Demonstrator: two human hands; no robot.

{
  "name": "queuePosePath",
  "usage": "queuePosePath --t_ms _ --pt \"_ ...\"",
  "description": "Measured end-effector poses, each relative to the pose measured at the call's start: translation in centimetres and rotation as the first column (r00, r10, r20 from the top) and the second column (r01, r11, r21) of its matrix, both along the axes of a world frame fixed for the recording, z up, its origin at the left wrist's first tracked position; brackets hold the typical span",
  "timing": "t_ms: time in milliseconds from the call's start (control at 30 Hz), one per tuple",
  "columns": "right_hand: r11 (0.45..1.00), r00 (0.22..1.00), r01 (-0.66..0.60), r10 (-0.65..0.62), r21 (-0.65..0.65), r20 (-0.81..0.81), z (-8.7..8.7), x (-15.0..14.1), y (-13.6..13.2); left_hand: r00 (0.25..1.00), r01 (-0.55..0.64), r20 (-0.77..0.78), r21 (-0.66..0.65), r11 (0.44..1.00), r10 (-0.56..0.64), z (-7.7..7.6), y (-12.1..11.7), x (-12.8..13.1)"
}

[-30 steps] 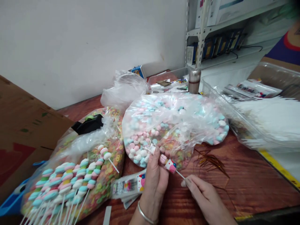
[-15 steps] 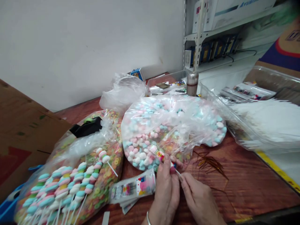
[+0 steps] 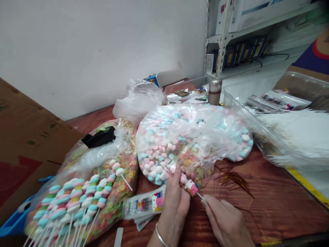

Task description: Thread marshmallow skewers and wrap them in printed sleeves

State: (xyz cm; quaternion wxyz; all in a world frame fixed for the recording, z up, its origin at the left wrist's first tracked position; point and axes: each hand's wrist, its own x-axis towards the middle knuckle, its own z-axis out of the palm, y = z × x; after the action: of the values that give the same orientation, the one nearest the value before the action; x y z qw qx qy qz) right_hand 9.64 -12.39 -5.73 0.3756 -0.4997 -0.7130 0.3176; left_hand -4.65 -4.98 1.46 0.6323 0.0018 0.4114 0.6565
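My left hand (image 3: 175, 200) is closed around a marshmallow skewer in a printed clear sleeve (image 3: 189, 185), low in the middle of the view. Just to its right, my right hand (image 3: 223, 219) pinches the skewer's white stick (image 3: 199, 196) at its lower end. Both hands hover over the red-brown table (image 3: 269, 209), in front of a clear bag of pastel marshmallows (image 3: 192, 137). A stack of printed sleeves (image 3: 144, 206) lies beside my left wrist.
A bag of coloured cereal rings (image 3: 120, 178) carries several finished twisted marshmallow skewers (image 3: 77, 202) and a black tape dispenser (image 3: 100, 136). Gold twist ties (image 3: 231, 180) lie right of the hands. A clear bin (image 3: 290, 109), a metal bottle (image 3: 215, 91), shelving and cardboard (image 3: 25, 144) surround the table.
The sleeved skewer first tilted up against the marshmallow bag with both hands close together, then came back down. My right hand has slid back to the stick's end.
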Motion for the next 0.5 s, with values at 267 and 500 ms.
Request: queuePosePath --t_ms 267,500 --pt "0.878 0.919 -0.162 -0.032 -0.450 -0.394 2.7 -1.0 0.8 0.998 0.043 -0.044 -0.007 0.999 -0.044 0.0 -0.8 1.9" --pt "0.953 0.970 -0.021 -0.054 -0.303 -0.237 1.8 -1.7 0.8 0.994 0.079 -0.070 -0.009 0.997 -0.080 -0.4 -1.8 2.6"
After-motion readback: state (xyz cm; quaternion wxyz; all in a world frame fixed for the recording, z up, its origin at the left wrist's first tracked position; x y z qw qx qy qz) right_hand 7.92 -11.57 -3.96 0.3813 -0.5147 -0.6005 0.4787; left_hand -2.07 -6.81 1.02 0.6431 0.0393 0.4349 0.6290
